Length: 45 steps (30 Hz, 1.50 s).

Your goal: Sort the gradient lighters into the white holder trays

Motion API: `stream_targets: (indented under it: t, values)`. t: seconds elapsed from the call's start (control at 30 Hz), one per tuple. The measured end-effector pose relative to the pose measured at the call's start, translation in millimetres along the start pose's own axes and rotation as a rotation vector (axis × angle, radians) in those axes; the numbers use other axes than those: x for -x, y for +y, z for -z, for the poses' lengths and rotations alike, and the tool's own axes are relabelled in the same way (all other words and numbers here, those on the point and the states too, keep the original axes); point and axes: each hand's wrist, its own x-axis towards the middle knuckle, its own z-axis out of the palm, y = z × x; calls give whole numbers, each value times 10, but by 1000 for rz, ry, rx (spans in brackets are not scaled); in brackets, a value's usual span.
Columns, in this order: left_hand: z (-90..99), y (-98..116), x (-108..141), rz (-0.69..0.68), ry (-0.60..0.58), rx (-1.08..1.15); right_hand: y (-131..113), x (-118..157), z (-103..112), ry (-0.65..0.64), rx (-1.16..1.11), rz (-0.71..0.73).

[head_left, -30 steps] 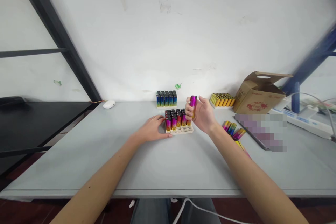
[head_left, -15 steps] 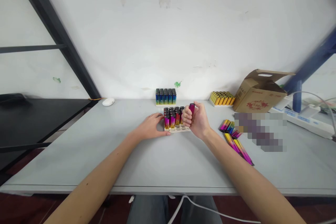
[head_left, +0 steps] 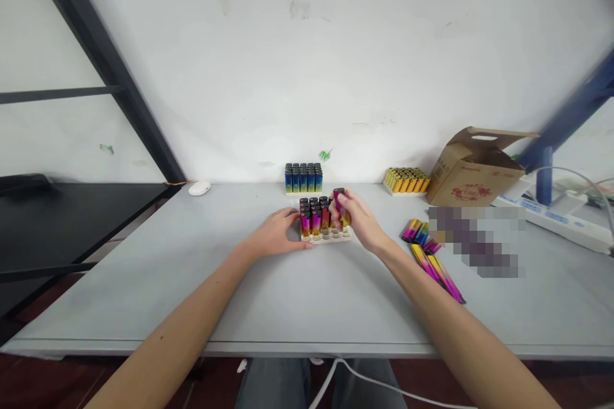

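Note:
A white tray (head_left: 330, 238) with holes holds several upright lighters (head_left: 315, 222), purple, red and yellow with black tops; the holes along its front right are bare. My left hand (head_left: 277, 232) grips the tray's left end, thumb at the front corner and fingers along the side. In my right hand (head_left: 355, 214) is a purple and yellow lighter (head_left: 339, 199), upright and black end up, over the tray's right part. My fingers hide some of the lighters behind it. Further right, several loose lighters (head_left: 436, 265) lie on the table.
By the wall stands a tray of blue lighters (head_left: 303, 180). Yellow cylinders (head_left: 407, 180) fill another tray beside an open cardboard box (head_left: 474, 172). A power strip (head_left: 556, 220) lies at right, near a blurred patch. At left is a white rounded object (head_left: 199, 188).
My right hand has moved slightly left and turned, bringing the lighter over the tray with its yellow lower part showing. My left hand stays at the tray.

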Motion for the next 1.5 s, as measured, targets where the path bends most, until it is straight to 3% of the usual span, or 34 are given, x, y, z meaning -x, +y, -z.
stream_targets:
  t: [0.1, 0.2, 0.47, 0.67, 0.77, 0.93, 1.03, 1.1, 1.17, 1.27, 1.37, 1.43, 1.5]
  values:
    - [5, 2, 1, -7, -4, 5, -46, 73, 62, -33, 440, 230]
    - [4, 5, 1, -2, -9, 9, -85, 108, 152, -74, 720, 349]
    - [-16, -25, -2, -9, -20, -5, 51, 60, 258, -82, 759, 222]
    - [-2, -3, -3, 0, -15, -4, 109, 62, 301, -70, 787, 215]
    - [1, 4, -6, -1, -24, -11, 108, 58, 315, -96, 918, 296]
    - [11, 18, -2, 22, -13, -3, 102, 65, 250, 1, 1313, 595]
    - [28, 35, 2, 33, -17, 2, 106, 91, 227, -31, 1390, 620]
    - [35, 39, 2, 33, -20, 2, 113, 111, 288, -42, 1351, 587]
    - [36, 33, 1, 31, -29, -1, 120, 135, 451, 33, 1282, 530]
    - [27, 15, 0, 26, -37, -6, 139, 196, 879, 356, 1260, 394]
    - [20, 5, -3, 18, -35, -9, 182, 295, 1373, 620, 1413, -6]
    - [20, 8, -7, 8, -34, -6, 219, 360, 1638, 656, 1431, -288]
    - [22, 15, -10, -3, -28, 2, 247, 403, 1817, 637, 1413, -402]
